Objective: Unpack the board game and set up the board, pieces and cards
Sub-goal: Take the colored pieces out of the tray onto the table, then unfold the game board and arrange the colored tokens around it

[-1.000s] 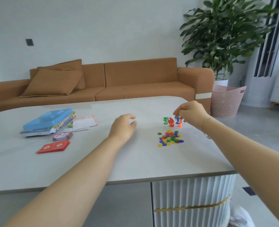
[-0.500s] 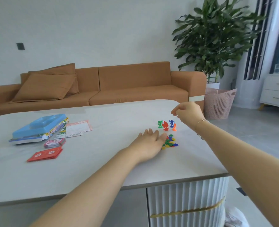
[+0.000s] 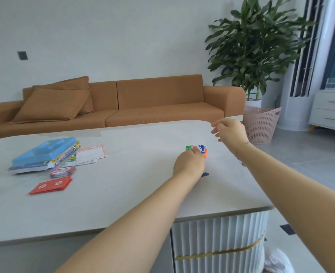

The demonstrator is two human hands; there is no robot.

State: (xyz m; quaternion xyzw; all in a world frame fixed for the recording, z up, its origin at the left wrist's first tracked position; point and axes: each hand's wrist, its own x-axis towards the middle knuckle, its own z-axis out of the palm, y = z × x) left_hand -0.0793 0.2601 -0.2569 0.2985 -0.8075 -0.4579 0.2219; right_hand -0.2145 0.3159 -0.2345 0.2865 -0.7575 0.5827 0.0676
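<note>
Reaching across the pale grey tabletop (image 3: 123,194), the left hand (image 3: 189,166) now covers most of the small heap of coloured plastic tokens (image 3: 205,174); a second ago it hung clear of the heap, half a second ago it lay flat beside it. Only a blue and red edge of the heap shows at the hand's right. Fingers curl down over the heap and toward the row of standing pawns; I cannot tell whether they pinch anything.

The right hand (image 3: 230,131) has lifted off the pawns and hovers beyond and right of the heap, fingers loosely spread, holding nothing. Half a second ago it was pinched down at the pawn row.

Pawns stand just beyond the heap: green pawn (image 3: 188,147), blue pawn (image 3: 202,148), orange pawn (image 3: 205,153). The red one is hidden by the left knuckles.

Well left of the heap, unchanged: blue plastic tray on the colourful folded game board (image 3: 44,154), printed sheet (image 3: 90,155) beside it, small pink-backed card stack (image 3: 62,172), flat red card pack (image 3: 51,186).

Judgement: pawn placement looks done; left hand is starting on the tokens. The board isn't unfolded, cards aren't laid out. Early-to-mid progress.
</note>
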